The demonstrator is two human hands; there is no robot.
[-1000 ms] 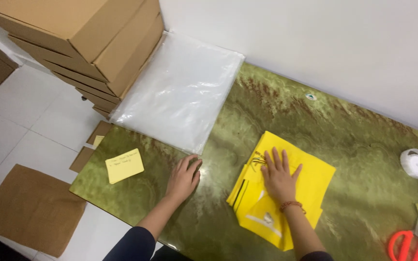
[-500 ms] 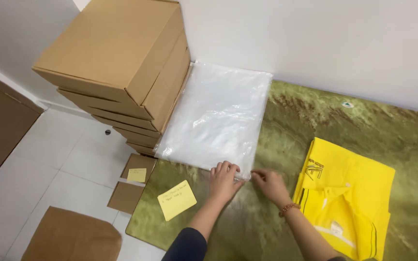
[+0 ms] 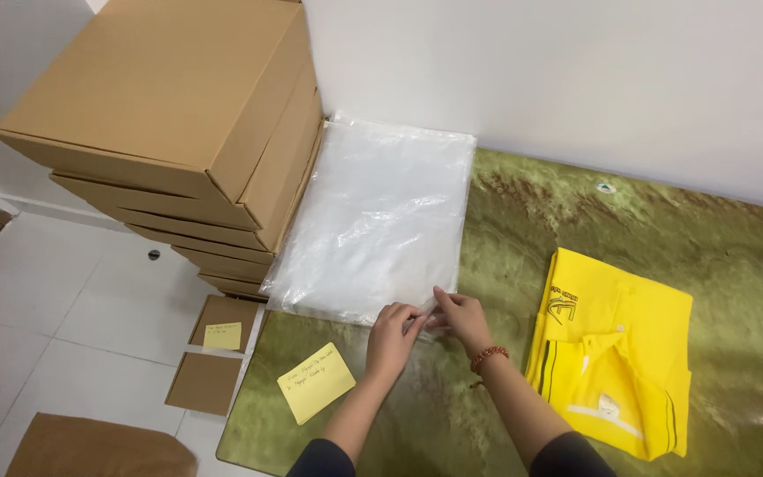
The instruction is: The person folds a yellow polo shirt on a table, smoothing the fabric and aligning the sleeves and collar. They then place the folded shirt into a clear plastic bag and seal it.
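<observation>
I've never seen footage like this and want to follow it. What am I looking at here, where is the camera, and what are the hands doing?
The camera sits on a person's head and looks down at their own two bare hands; there is no machine. The left hand and the right hand both pinch the near edge of a stack of clear plastic bags lying on a green table. A folded yellow shirt lies to the right, a yellow note to the left. Brown cardboard boxes are stacked beside the table.

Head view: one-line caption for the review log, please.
Both hands, left hand and right hand, pinch the near edge of a clear plastic bag stack beside a folded yellow shirt.
</observation>
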